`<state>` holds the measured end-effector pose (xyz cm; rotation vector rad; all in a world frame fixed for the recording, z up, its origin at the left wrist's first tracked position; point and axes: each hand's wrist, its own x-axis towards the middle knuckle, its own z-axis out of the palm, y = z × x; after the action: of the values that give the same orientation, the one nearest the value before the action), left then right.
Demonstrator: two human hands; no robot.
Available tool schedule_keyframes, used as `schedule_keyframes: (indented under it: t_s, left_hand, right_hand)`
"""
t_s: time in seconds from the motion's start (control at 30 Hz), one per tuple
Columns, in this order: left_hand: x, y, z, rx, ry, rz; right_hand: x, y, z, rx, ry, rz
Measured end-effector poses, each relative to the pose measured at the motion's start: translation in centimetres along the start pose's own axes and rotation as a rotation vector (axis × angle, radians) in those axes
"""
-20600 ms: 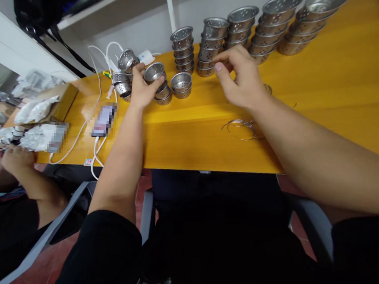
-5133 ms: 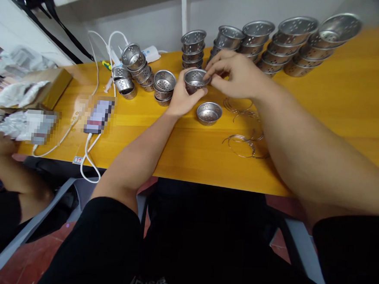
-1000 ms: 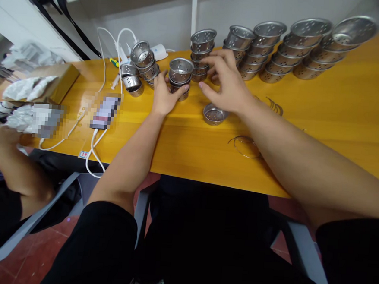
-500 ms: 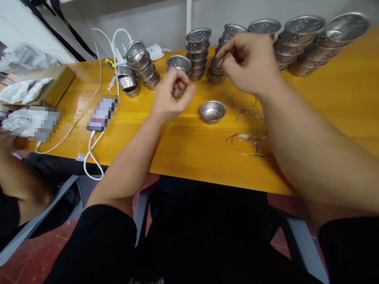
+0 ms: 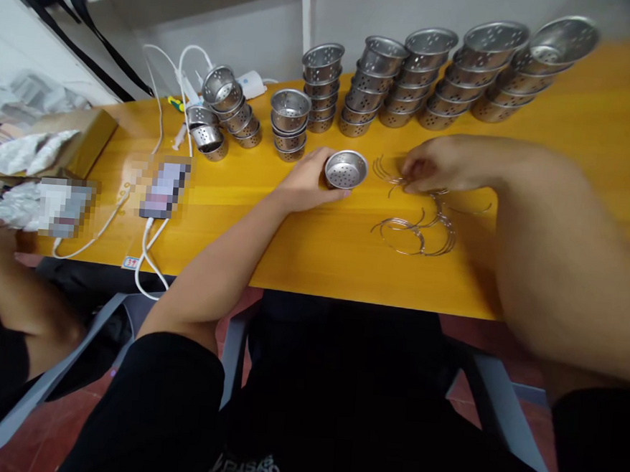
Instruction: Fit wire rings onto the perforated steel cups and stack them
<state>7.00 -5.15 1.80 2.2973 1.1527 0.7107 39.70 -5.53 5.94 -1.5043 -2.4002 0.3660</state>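
A small perforated metal cup (image 5: 346,170) stands upright on the wooden table, its mouth facing up. My left hand (image 5: 313,182) is wrapped round its left and near sides, the thumb along the front. To the right, my right hand (image 5: 425,164) reaches palm down, its fingers pinched together at a bundle of thin bent wires (image 5: 384,170); how many wires lie between the fingertips is hidden. Nearer the table edge lies a loose heap of curved wire hoops (image 5: 401,235).
Several stacks of perforated metal cups (image 5: 320,85) line the back, including a short stack (image 5: 290,126) beyond my left hand and leaning cups (image 5: 208,131) at left. A phone (image 5: 163,189) with a white cable, a cardboard box (image 5: 92,141) and another person's arm (image 5: 25,288) are at left.
My left hand has come down and right from beside the short stack onto the single cup. My right hand has dropped from the back stacks to the wires.
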Motion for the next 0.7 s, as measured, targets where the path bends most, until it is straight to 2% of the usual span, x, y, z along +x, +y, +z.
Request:
schedule_keyframes:
  t_s: [0.13,0.3,0.37,0.57,0.7]
  left_hand:
    - [0.3,-1.3,0.2,-0.155,0.057,0.004]
    - [0.3,-2.2,0.3,-0.279,0.080,0.032]
    - [0.3,-2.3,0.2,-0.307,0.082,0.042]
    - [0.8,-3.4,0.5,-0.364,0.100,0.054]
    - [1.4,-5.2,1.2,-0.389,0.112,0.102]
  right_hand:
    - [-0.8,0.1,0.1,-0.053,-0.109,0.039]
    - [0.8,-0.7,-0.4,-0.183,-0.385,0.112]
    - [1.2,-1.5,-0.2,-0.224,-0.426,0.137]
    - [0.9,-3.0,0.4,-0.267,-0.380,0.036]
    - [0.9,-3.0,0.1,-0.263,-0.215,0.020]
